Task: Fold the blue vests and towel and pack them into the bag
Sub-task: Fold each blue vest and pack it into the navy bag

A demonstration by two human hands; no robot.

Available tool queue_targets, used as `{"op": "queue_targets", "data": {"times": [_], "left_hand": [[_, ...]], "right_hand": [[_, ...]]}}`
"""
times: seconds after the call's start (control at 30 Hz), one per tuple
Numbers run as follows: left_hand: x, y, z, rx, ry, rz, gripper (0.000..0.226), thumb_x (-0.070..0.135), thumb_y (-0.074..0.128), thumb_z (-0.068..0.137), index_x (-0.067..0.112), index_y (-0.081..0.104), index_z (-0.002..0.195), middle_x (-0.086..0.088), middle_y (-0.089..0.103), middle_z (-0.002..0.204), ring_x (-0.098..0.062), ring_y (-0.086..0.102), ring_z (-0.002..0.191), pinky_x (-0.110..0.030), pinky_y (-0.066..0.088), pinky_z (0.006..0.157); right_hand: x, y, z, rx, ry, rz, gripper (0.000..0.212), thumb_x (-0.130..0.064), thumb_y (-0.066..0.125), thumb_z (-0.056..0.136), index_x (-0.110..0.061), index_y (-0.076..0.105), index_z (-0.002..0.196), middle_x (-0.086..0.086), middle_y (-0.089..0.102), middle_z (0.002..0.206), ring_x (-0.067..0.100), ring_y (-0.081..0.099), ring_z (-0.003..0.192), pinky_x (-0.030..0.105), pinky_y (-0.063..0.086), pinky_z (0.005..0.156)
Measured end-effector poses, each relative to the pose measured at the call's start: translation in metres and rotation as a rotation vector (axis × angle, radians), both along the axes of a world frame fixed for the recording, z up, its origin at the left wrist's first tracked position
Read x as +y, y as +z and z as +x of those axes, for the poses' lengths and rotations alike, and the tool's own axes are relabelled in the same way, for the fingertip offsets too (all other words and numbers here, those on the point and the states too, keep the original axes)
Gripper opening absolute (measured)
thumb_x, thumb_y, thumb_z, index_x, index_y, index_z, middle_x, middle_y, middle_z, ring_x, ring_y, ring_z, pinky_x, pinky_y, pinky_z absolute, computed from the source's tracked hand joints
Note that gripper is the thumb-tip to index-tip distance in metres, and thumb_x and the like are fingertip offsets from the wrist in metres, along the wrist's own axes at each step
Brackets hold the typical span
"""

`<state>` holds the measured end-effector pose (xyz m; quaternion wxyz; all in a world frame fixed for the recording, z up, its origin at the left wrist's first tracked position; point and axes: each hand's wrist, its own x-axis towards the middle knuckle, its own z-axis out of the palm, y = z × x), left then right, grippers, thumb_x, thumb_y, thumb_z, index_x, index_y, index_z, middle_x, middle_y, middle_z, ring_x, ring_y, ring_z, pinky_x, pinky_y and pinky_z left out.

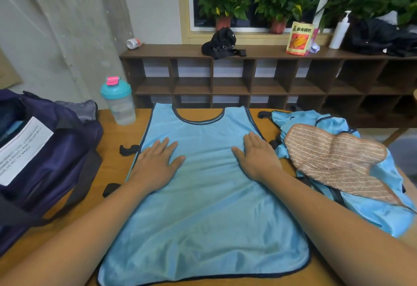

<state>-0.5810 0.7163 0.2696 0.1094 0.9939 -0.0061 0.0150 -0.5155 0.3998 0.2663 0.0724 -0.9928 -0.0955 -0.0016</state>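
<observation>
Progress, as judged from the layout: early. One blue vest [203,195] lies spread flat and unfolded on the wooden table [108,128], neckline pointing away from the person. A second blue vest [381,213] sits crumpled at the right edge of the table, with the brown striped towel [334,161] lying unfolded on top of it. The dark purple bag [52,157] stands open at the left; something light blue shows inside, but I cannot tell what it is. Still to do, by my reading: fold the flat vest, the crumpled vest and the towel, then pack them. Left hand [158,159] rests palm down, fingers straight and slightly spread, on the flat vest's left chest area. Right hand [257,155] does likewise near its right edge. Neither hand grips fabric.
</observation>
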Motion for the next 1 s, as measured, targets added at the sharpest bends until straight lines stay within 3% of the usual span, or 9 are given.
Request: {"op": "queue_targets", "data": {"times": [0.2, 0.4, 0.5, 0.63, 0.73, 0.83, 0.9, 1.0], "left_hand": [[0.009, 0.000, -0.043, 0.046, 0.014, -0.012, 0.079, 0.080, 0.024, 0.099, 0.040, 0.015, 0.167, 0.013, 0.002, 0.177, -0.014, -0.001, 0.163, -0.043, 0.008, 0.131], [0.011, 0.021, -0.031, -0.016, 0.012, -0.099, 0.077, 0.081, 0.045, 0.093, 0.041, 0.035, 0.159, 0.009, 0.021, 0.171, -0.020, 0.023, 0.158, -0.049, 0.027, 0.125], [0.008, 0.022, -0.006, -0.042, -0.010, -0.094, 0.076, 0.075, 0.040, 0.100, 0.036, 0.030, 0.164, 0.009, 0.015, 0.175, -0.017, 0.012, 0.162, -0.048, 0.019, 0.128], [0.014, 0.003, 0.011, 0.062, -0.021, -0.023, 0.080, 0.079, 0.022, 0.100, 0.038, 0.014, 0.168, 0.012, 0.003, 0.177, -0.013, -0.002, 0.163, -0.044, 0.007, 0.131], [0.019, 0.004, 0.016, 0.053, -0.015, -0.017, 0.074, 0.077, 0.027, 0.101, 0.041, 0.022, 0.166, 0.014, 0.012, 0.175, -0.015, 0.008, 0.162, -0.045, 0.013, 0.128], [0.022, 0.015, 0.037, -0.086, -0.030, 0.012, 0.049, 0.062, 0.047, 0.104, 0.038, 0.053, 0.146, 0.008, 0.048, 0.151, -0.022, 0.040, 0.143, -0.045, 0.033, 0.114], [0.023, 0.023, 0.062, -0.157, -0.066, -0.071, 0.030, 0.049, 0.060, 0.102, 0.034, 0.065, 0.128, 0.006, 0.059, 0.128, -0.022, 0.051, 0.126, -0.044, 0.043, 0.107], [0.023, 0.030, 0.101, -0.200, -0.120, -0.219, 0.012, 0.033, 0.075, 0.096, 0.032, 0.072, 0.108, 0.009, 0.064, 0.105, -0.013, 0.060, 0.103, -0.043, 0.054, 0.096]], "right_hand": [[0.008, 0.003, -0.045, 0.056, 0.018, -0.048, 0.089, -0.071, 0.009, 0.105, -0.009, 0.002, 0.169, 0.010, -0.002, 0.178, 0.024, -0.002, 0.164, 0.044, 0.007, 0.133], [0.025, 0.029, -0.039, 0.024, 0.091, -0.036, 0.077, -0.057, 0.023, 0.111, -0.008, 0.009, 0.169, 0.013, 0.006, 0.177, 0.028, 0.006, 0.164, 0.044, 0.011, 0.132], [0.037, 0.030, -0.021, 0.006, 0.166, 0.036, 0.079, -0.062, 0.024, 0.110, -0.013, 0.010, 0.170, 0.010, 0.007, 0.177, 0.025, 0.005, 0.164, 0.043, 0.010, 0.133], [0.027, 0.012, 0.003, 0.070, 0.177, -0.004, 0.089, -0.073, 0.016, 0.105, -0.014, 0.008, 0.170, 0.007, 0.003, 0.178, 0.024, 0.001, 0.164, 0.044, 0.006, 0.133], [0.016, 0.010, 0.015, 0.035, 0.118, -0.029, 0.084, -0.071, 0.019, 0.106, -0.012, 0.022, 0.167, 0.009, 0.019, 0.175, 0.027, 0.016, 0.162, 0.044, 0.018, 0.130], [0.020, 0.019, 0.029, -0.102, 0.132, -0.106, 0.052, -0.054, 0.029, 0.111, -0.018, 0.053, 0.139, 0.008, 0.055, 0.139, 0.030, 0.051, 0.129, 0.046, 0.042, 0.107], [0.027, 0.028, 0.046, -0.171, 0.197, -0.057, 0.037, -0.043, 0.039, 0.110, -0.021, 0.060, 0.132, 0.005, 0.059, 0.127, 0.027, 0.054, 0.116, 0.044, 0.044, 0.099], [0.039, 0.041, 0.075, -0.166, 0.284, 0.090, 0.021, -0.032, 0.053, 0.108, -0.027, 0.066, 0.122, 0.001, 0.060, 0.118, 0.024, 0.053, 0.114, 0.041, 0.046, 0.098]]}}
